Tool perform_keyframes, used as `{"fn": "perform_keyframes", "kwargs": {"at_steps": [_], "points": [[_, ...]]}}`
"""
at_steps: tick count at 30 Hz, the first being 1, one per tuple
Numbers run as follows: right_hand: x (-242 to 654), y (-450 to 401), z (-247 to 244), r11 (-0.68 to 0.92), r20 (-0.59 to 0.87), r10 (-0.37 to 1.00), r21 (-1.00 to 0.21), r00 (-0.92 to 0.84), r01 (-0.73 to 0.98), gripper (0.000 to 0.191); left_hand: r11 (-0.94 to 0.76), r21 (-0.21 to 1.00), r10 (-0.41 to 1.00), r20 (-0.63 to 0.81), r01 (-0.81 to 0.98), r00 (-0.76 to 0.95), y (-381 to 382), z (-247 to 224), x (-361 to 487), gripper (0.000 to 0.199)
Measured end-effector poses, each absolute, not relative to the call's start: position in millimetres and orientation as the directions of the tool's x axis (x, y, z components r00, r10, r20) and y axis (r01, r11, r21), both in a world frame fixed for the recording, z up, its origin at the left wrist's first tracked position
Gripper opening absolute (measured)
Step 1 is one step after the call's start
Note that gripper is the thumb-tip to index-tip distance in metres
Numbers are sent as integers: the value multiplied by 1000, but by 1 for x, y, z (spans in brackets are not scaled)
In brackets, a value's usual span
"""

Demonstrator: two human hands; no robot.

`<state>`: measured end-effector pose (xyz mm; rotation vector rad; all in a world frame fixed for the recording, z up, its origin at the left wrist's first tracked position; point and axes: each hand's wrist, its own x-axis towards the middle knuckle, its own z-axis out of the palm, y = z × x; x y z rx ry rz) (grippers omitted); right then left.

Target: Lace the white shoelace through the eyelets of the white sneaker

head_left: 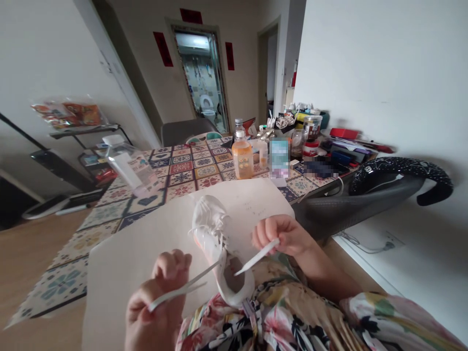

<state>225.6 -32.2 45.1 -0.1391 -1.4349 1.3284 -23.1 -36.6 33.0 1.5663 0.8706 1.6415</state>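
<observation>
A white lace-up shoe lies on a white sheet, its toe pointing away and its heel near my lap. My left hand is closed, pinching a white shoelace that runs taut up to the shoe's eyelets. To the right of the shoe, my right hand pinches another length of white lace. That length slants down to the left, and its lower end shows over the shoe's opening. Loose loops of lace sit around the tongue.
Beyond the sheet, a patterned tablecloth carries a clear plastic bottle, an orange drink bottle and a clutter of jars and boxes at the right. A dark chair with a black curved object stands at the right.
</observation>
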Motion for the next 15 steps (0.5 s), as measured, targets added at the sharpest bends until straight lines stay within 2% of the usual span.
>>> {"fn": "perform_keyframes", "kwargs": {"at_steps": [2,4,5,8,10,11,13,15], "points": [[228,-35,51,419,654,712,-689,-257,-591,47,-510,810,858,502,-289,-106,-39,38,-26,70],[230,-37,57,480,657,739,-668,-148,-569,47,-462,721,879,450,-516,-158,-42,40,-29,49],[229,-37,58,503,645,757,-675,-101,-539,48,-440,694,887,434,-569,-157,-44,40,-30,40],[224,-40,57,556,600,800,-738,7,-383,46,-399,759,885,465,-515,-1,-49,38,-30,29],[217,-44,54,610,623,782,-774,-30,-171,40,-406,837,848,495,-368,190,-50,36,-25,25],[213,-47,53,659,660,745,-750,-98,-46,35,-414,865,831,486,-284,271,-49,35,-23,23],[205,-50,51,787,730,612,-599,-304,144,25,-404,899,827,439,-172,350,-45,32,-16,19],[199,-50,48,889,756,458,-404,-467,217,21,-381,912,843,410,-152,347,-41,31,-11,21]]}}
